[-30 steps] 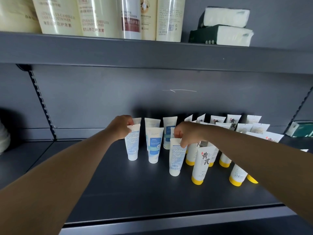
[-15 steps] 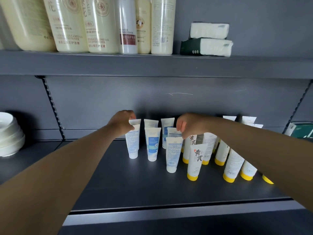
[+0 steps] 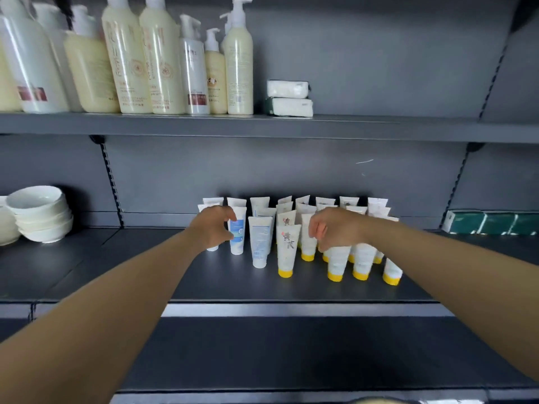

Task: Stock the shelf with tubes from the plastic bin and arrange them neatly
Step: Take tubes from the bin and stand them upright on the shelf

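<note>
Both tube tops have been released since a moment ago: the left hand and right hand are held loosely curled, empty, so the tubes are judged arranged

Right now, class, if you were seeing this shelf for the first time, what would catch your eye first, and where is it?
First, the cluster of white tubes standing cap-down mid-shelf, those on the right with yellow caps. Both hands reach into it: the left hand at a blue-labelled tube, the right hand over the yellow-capped ones. Above, tall cream pump bottles line the upper shelf's left side.
</note>
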{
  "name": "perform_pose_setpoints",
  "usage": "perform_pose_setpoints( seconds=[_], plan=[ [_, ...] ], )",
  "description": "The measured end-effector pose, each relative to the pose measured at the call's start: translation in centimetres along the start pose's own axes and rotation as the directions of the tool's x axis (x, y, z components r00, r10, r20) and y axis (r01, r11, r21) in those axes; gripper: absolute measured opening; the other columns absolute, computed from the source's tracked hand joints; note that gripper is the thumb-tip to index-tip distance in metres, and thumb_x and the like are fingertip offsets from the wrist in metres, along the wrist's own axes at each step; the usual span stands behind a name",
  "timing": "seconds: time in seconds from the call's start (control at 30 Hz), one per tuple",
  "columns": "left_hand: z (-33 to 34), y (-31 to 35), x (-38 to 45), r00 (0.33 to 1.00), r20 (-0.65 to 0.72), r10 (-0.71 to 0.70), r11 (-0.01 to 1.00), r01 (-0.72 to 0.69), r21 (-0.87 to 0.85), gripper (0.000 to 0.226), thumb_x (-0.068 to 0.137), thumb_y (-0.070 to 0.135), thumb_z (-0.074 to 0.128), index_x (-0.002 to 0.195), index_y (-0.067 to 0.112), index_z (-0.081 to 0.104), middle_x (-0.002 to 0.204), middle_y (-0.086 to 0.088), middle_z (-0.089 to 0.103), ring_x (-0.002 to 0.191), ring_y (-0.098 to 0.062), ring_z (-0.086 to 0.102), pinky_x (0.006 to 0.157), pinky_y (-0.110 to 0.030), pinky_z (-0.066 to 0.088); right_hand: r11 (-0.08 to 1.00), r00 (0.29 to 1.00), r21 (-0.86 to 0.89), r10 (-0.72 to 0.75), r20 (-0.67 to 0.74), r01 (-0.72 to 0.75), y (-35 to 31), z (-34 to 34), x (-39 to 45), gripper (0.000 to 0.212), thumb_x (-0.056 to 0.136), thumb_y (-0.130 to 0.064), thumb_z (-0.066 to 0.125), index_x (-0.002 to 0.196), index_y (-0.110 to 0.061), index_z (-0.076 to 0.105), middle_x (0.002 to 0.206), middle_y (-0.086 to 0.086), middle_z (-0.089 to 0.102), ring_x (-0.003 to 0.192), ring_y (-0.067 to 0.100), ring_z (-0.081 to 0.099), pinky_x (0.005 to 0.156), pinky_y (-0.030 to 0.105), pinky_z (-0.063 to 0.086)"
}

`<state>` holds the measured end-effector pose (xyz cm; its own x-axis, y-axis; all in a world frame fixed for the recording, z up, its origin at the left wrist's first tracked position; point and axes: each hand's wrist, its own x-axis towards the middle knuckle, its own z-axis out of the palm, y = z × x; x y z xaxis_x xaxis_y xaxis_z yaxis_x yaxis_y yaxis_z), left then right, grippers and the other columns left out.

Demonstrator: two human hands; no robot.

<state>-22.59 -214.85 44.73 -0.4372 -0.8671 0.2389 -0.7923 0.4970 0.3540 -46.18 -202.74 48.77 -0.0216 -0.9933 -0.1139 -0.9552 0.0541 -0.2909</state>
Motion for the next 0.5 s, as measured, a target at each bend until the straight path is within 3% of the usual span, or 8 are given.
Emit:
perform_pose_setpoints(
  seconds=[0.17,0.33,0.5],
  plan=[
    [2.4,4.7,-6.7,0.998,0.068,-0.009,1.0,0.01,-0.019,0.04,0.081,0.016,0.068,0.12,0.017,0.057,0.128,0.001,0.055,0.113,-0.018,0.051,0.09,-0.024,0.04,0.999,0.996,-0.026,0.04,0.079,-0.038,3.9,2.7,-7.7,0.029,0.078,-0.009,0.067,0.106,-0.017,0.061,0.105,-0.003,0.058,0.1,0.018,0.058,0.077,0.026,0.049],
    [5.0,8.5,-12.0,0.99,0.141,-0.025,0.999,0.03,-0.03,0.04,0.083,0.016,0.067,0.121,0.017,0.055,0.13,0.0,0.052,0.119,-0.019,0.048,0.098,-0.028,0.041,0.998,0.989,-0.022,0.066,0.133,-0.064,6.8,4.2,-13.6,0.029,0.08,-0.008,0.067,0.106,-0.017,0.059,0.102,-0.004,0.054,0.1,0.016,0.055,0.068,0.016,0.044],
    [7.1,10.5,-15.4,0.981,0.191,-0.016,0.998,0.029,-0.062,0.039,0.083,0.017,0.068,0.119,0.017,0.055,0.129,-0.001,0.052,0.118,-0.019,0.049,0.096,-0.027,0.039,0.992,0.983,-0.034,0.124,0.138,-0.12,8.7,6.1,-17.8,0.032,0.081,-0.01,0.068,0.112,-0.015,0.059,0.111,0.0,0.057,0.104,0.019,0.056,0.076,0.022,0.047]
  ],
)
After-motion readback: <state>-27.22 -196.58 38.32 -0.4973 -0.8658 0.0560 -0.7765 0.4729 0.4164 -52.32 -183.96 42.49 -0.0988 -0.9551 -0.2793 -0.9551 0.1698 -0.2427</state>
